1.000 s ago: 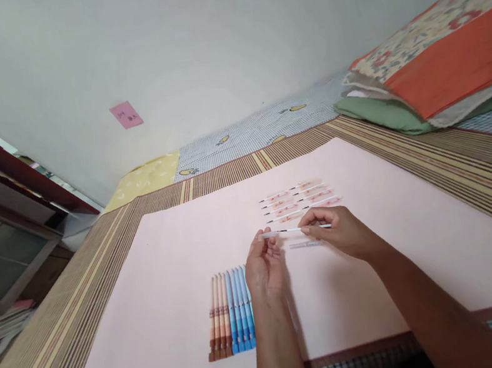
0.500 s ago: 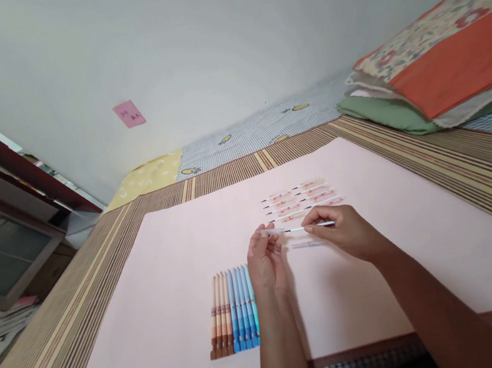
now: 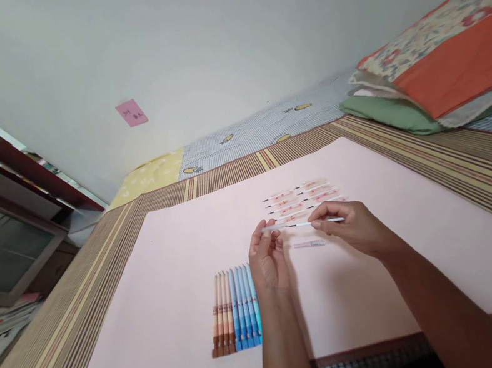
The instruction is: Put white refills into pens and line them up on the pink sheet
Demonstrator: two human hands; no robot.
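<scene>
My left hand [image 3: 268, 256] is palm up, its fingers closed around a short translucent tube [image 3: 274, 227], which looks like a pen barrel part. My right hand [image 3: 349, 226] pinches a thin white pen refill [image 3: 299, 224] between thumb and fingers. The refill lies level, its dark end pointing at the tube's right end; whether it is inside the tube I cannot tell. Just below the hands lies a clear, printed strip-like piece [image 3: 310, 244] on the pink sheet. Behind them are rows of white refills and reddish patterned tubes [image 3: 291, 209].
Brown and blue pens [image 3: 237, 309] lie side by side left of my left forearm, which hides some of them. The pink sheet [image 3: 143, 303] covers a striped mat [image 3: 81, 302]. Folded bedding [image 3: 454, 71] is stacked at the right, and a pink note [image 3: 131, 113] sticks to the wall.
My right hand has shifted slightly right and up, and more of the refill shows between the two hands. My left hand keeps its hold on the tube.
</scene>
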